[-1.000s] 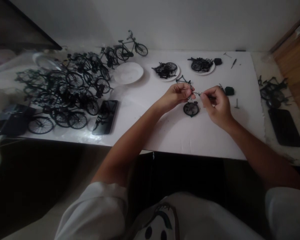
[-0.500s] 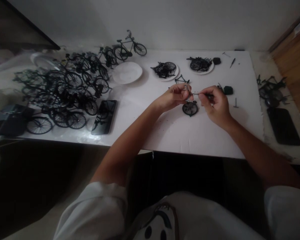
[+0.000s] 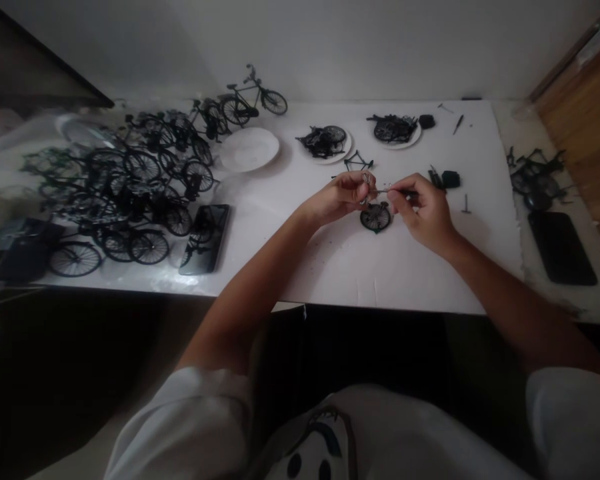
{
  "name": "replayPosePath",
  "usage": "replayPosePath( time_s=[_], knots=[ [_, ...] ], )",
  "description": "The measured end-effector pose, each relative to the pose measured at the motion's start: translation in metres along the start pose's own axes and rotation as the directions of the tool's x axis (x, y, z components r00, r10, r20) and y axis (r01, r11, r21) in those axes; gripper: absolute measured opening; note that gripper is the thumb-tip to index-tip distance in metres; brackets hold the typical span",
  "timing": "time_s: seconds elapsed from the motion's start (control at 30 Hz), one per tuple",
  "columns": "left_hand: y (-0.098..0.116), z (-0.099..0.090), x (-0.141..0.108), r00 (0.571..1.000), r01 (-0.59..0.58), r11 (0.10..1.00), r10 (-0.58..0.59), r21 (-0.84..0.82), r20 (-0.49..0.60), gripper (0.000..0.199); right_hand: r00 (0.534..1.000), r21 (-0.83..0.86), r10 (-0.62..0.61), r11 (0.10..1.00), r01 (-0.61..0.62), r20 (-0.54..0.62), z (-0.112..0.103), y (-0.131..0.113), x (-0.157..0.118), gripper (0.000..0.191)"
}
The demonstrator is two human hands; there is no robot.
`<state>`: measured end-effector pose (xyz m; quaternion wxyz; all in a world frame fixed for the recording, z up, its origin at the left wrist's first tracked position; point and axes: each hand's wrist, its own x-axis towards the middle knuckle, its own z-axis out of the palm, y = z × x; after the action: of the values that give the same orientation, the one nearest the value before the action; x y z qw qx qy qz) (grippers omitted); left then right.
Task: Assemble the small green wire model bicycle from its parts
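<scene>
My left hand [image 3: 341, 195] pinches a small silvery metal part [image 3: 366, 187] above the white board. From the right, my right hand [image 3: 423, 208] holds a thin screwdriver-like tool [image 3: 405, 192], its shaft reaching to the part in my left fingers. Just below the fingertips lies a small black spoked wheel [image 3: 375, 217] with a piece attached. Behind my left hand is a dark miniature bicycle frame [image 3: 359, 162]. The exact shape of the held part is too small to tell.
Many miniature bicycles [image 3: 130, 173] crowd the left side, beside a phone [image 3: 205, 239] and a white plate [image 3: 250, 149]. Two plates of black parts [image 3: 323, 141] [image 3: 395, 129] stand behind. Small tools and another phone [image 3: 563, 248] lie at the right.
The whole view has shifted slightly. My right hand has come a little nearer my left, and the tool's shaft now reaches the part held there.
</scene>
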<state>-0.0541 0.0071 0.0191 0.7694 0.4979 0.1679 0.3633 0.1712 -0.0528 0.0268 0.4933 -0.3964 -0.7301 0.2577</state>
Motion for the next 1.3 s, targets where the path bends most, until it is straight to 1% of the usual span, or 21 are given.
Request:
replayPosePath(
  time_s=[0.1, 0.23, 0.33, 0.4, 0.47, 0.57, 0.77, 0.97, 1.03, 1.1, 1.17, 1.2, 1.23, 1.3],
  knots=[
    [0.001, -0.001, 0.001, 1.000, 0.005, 1.000, -0.005, 0.020, -0.007, 0.043, 0.999, -0.022, 0.010, 1.000, -0.009, 0.050, -0.002, -0.007, 0.000, 0.033],
    [0.002, -0.003, 0.001, 1.000, 0.022, 0.997, -0.020, 0.069, -0.022, 0.038, 0.993, -0.081, -0.012, 0.996, 0.022, 0.121, -0.003, -0.012, -0.001, 0.037],
    [0.003, -0.004, 0.000, 1.000, 0.008, 0.992, -0.005, 0.127, -0.026, 0.046, 0.987, -0.122, -0.022, 0.992, 0.042, 0.158, -0.003, -0.011, -0.001, 0.039],
    [0.004, -0.005, 0.000, 0.999, -0.006, 0.986, 0.011, 0.165, -0.031, 0.052, 0.984, -0.144, -0.009, 0.989, 0.034, 0.176, -0.004, -0.010, -0.002, 0.042],
    [0.004, -0.005, 0.000, 0.999, -0.015, 0.980, 0.022, 0.199, -0.034, 0.055, 0.981, -0.156, 0.028, 0.988, 0.003, 0.194, -0.004, -0.011, -0.002, 0.044],
    [0.003, -0.006, -0.001, 0.999, -0.015, 0.972, 0.024, 0.233, -0.035, 0.054, 0.969, -0.138, 0.095, 0.988, -0.064, 0.230, -0.005, -0.014, -0.003, 0.048],
    [0.002, -0.007, -0.002, 0.998, -0.015, 0.963, 0.029, 0.268, -0.047, 0.049, 0.930, -0.007, 0.258, 0.964, -0.266, 0.261, -0.003, -0.020, -0.003, 0.060],
    [0.001, -0.007, -0.002, 0.996, -0.048, 0.941, 0.072, 0.334, -0.060, 0.046, 0.863, 0.140, 0.408, 0.876, -0.462, 0.298, 0.004, -0.023, -0.003, 0.064],
    [0.001, -0.007, -0.001, 0.994, -0.070, 0.936, 0.093, 0.345, -0.052, 0.048, 0.830, 0.213, 0.454, 0.820, -0.531, 0.324, 0.004, -0.022, -0.003, 0.063],
    [0.001, -0.006, -0.001, 0.992, -0.094, 0.930, 0.117, 0.356, -0.043, 0.049, 0.781, 0.303, 0.493, 0.731, -0.611, 0.384, 0.002, -0.020, -0.002, 0.060],
    [0.002, -0.004, -0.001, 0.990, -0.108, 0.922, 0.133, 0.373, -0.044, 0.051, 0.731, 0.365, 0.503, 0.643, -0.673, 0.462, -0.001, -0.016, -0.001, 0.058],
    [0.002, -0.002, -0.002, 0.989, -0.110, 0.917, 0.138, 0.383, -0.046, 0.051, 0.711, 0.379, 0.499, 0.613, -0.694, 0.495, -0.003, -0.014, 0.001, 0.057],
    [0.003, -0.001, -0.002, 0.989, -0.110, 0.913, 0.139, 0.392, -0.047, 0.051, 0.698, 0.383, 0.494, 0.596, -0.706, 0.519, -0.005, -0.013, 0.002, 0.057],
    [0.004, 0.001, -0.003, 0.990, -0.108, 0.911, 0.136, 0.398, -0.044, 0.051, 0.690, 0.368, 0.490, 0.601, -0.710, 0.532, -0.007, -0.012, 0.003, 0.057]
  ],
)
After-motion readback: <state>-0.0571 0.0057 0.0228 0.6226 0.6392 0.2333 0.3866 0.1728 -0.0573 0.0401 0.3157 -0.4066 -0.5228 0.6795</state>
